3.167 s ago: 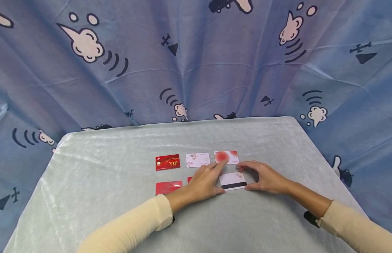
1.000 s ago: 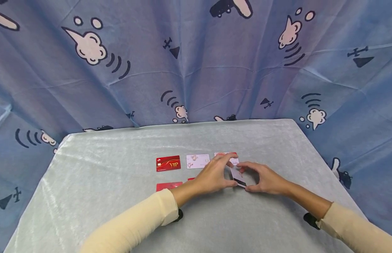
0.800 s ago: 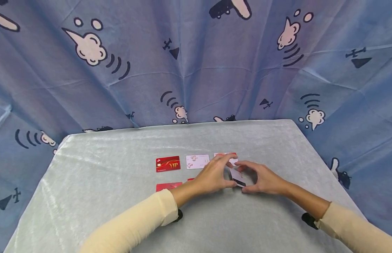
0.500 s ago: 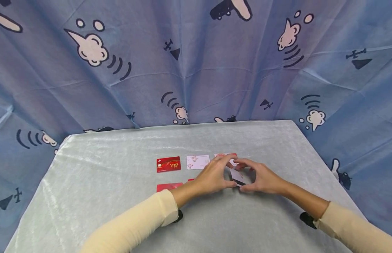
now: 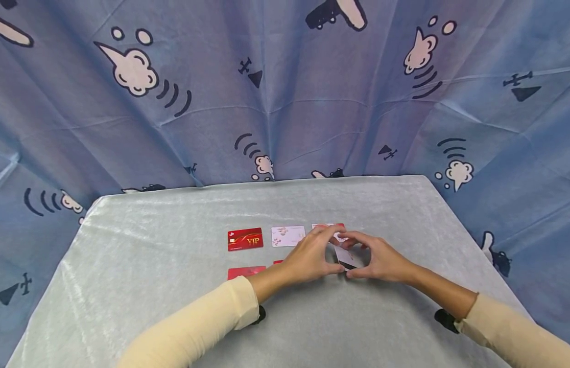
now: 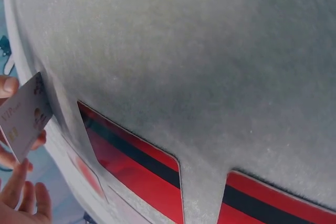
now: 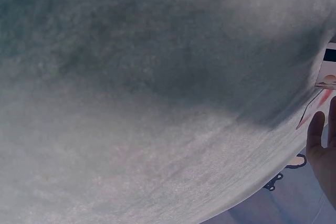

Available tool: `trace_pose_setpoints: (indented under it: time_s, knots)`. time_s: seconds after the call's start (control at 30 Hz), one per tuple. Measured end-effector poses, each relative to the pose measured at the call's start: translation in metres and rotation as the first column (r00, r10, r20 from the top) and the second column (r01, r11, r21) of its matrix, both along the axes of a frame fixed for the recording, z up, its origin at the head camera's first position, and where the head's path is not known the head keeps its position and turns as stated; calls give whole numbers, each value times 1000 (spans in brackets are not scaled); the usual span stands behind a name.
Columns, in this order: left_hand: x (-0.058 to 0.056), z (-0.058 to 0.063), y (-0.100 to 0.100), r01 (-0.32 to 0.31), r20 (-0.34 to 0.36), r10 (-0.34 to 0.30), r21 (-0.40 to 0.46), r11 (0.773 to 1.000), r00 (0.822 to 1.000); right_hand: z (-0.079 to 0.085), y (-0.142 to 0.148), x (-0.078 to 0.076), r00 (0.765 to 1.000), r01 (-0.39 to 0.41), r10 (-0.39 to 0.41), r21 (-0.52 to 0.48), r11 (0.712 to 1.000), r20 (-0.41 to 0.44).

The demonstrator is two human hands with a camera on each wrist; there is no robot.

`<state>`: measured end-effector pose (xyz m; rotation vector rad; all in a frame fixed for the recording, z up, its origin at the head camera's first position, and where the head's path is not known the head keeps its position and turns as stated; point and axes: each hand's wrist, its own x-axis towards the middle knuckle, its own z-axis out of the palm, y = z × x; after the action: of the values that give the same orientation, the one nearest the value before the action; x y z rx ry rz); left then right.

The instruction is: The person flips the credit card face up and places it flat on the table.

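Observation:
A white card (image 5: 343,255) with a black magnetic stripe is tilted up from the table between both hands. My left hand (image 5: 308,258) holds it from the left, thumb at the near edge and fingers at the far edge. From the right, my right hand (image 5: 388,260) grips the same two edges, its thumb close to the left thumb. The left wrist view shows the printed VIP face of the white card (image 6: 23,116). At the right border of the right wrist view, the striped side of the white card (image 7: 328,69) shows in part.
A red VIP card (image 5: 245,239), a white floral card (image 5: 287,236) and a partly covered red-and-white card (image 5: 323,225) form the back row on the cloth-covered table (image 5: 156,286). Two red striped cards lie in front, one at left (image 6: 131,156). A blue patterned curtain (image 5: 294,102) hangs behind.
The white card went from flat to tilted, its left side raised, as the left hand took hold of it. Since then the right hand has slid left, bringing its thumb near the left thumb.

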<state>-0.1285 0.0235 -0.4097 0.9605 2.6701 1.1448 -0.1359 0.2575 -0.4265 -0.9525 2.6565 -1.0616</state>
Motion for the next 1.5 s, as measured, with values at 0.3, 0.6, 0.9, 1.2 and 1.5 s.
trace_pose_setpoints:
  time_s: [0.3,0.6,0.9,1.2,1.5]
  knots:
    - [-1,-1,-5,-25,-17,25,51,998,1000,4,-1,0,1000,12,-12,5,1000,-11]
    - [-2,-6,-10,-46,51,43,57,997,998,15,-3,-6,999,38,-38,-8,999,-6]
    - [-1,-13,-3,-49,171,33,94,994,985,24,-9,-7,998,55,-56,-55,997,-22]
    - [2,-19,2,-60,194,34,127,990,980,26,-16,-1,998,66,-66,-150,987,2]
    - [3,-20,5,-52,194,22,154,987,981,27,-20,4,997,80,-76,-179,981,30]
